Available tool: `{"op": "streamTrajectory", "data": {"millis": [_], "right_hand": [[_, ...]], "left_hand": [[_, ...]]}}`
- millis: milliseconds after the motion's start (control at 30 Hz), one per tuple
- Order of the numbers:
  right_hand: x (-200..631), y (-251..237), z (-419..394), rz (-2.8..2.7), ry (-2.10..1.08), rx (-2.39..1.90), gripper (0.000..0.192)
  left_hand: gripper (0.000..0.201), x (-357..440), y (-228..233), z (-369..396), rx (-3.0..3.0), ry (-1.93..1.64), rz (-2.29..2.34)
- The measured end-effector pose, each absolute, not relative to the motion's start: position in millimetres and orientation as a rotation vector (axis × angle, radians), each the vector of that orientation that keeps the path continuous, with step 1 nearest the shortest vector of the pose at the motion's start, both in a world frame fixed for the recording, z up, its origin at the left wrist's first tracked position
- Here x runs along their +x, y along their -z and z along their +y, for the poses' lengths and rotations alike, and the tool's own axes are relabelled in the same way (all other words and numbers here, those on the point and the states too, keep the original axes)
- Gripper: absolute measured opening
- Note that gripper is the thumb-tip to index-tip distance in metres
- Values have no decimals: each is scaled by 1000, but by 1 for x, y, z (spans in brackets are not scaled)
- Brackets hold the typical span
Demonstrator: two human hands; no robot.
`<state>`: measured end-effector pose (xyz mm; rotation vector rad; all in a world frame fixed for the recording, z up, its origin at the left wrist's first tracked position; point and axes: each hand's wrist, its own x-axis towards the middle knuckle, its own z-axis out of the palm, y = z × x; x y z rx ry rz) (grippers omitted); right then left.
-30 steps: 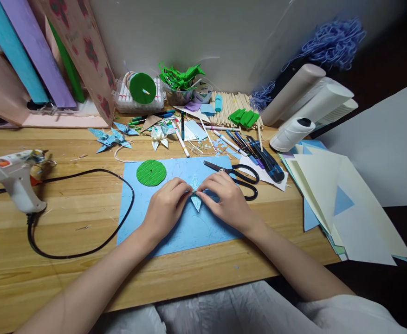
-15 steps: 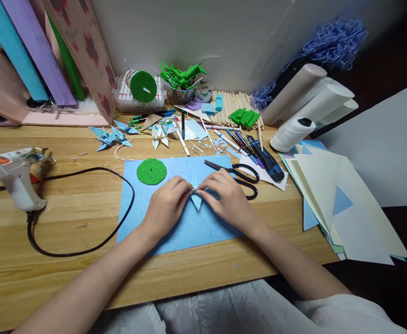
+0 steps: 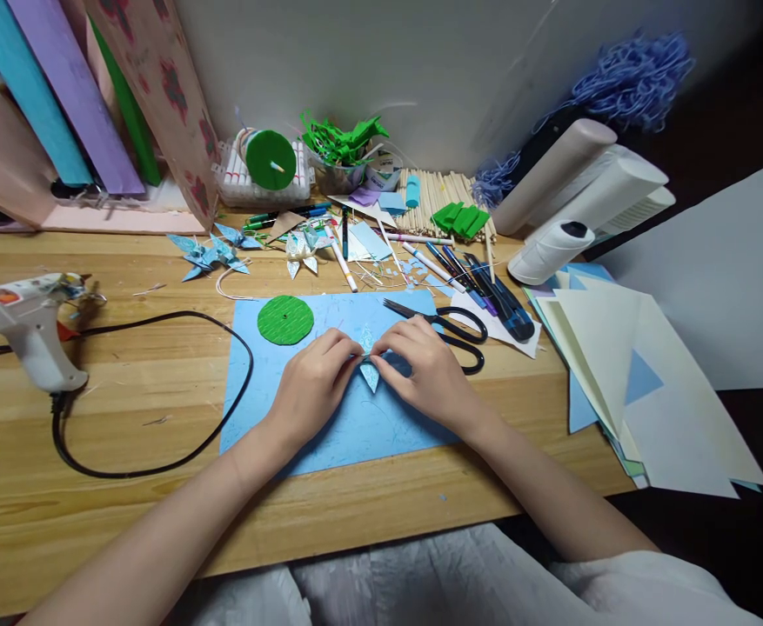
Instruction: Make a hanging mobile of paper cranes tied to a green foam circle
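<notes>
A small light-blue patterned folded-paper piece (image 3: 369, 377), pointed at both ends like an origami crane, is pinched between my two hands. My left hand (image 3: 316, 374) grips its left side with thumb and forefinger. On the opposite side, my right hand (image 3: 420, 369) pinches it the same way; the fingertips hide its middle. Both hands are over a blue sheet (image 3: 342, 443) on the wooden table. A green disc (image 3: 285, 320) with a small centre hole lies on the sheet, left of the hands. Black-handled scissors (image 3: 446, 322) rest just behind my right hand.
A white glue gun (image 3: 35, 335) stands at left, its black cable (image 3: 159, 474) looping toward the sheet. Blue paper cranes (image 3: 208, 252), markers (image 3: 342, 261) and a cutter (image 3: 505, 304) lie behind. Paper sheets (image 3: 674, 417) overhang the table's right edge. White rolls (image 3: 609, 204) stand behind them.
The hands and the folded paper are almost unchanged, both hands still pinching it. The whole view has shifted very slightly.
</notes>
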<state>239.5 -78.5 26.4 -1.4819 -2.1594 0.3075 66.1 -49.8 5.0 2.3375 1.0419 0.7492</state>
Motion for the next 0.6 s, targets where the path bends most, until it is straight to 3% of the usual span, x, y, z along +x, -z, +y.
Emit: {"op": "streamTrajectory", "data": {"millis": [600], "right_hand": [[251,-33,-75,-2080,-378,-1339,5]], "left_hand": [[13,66,-9,-50,2376,-831,1023]]}}
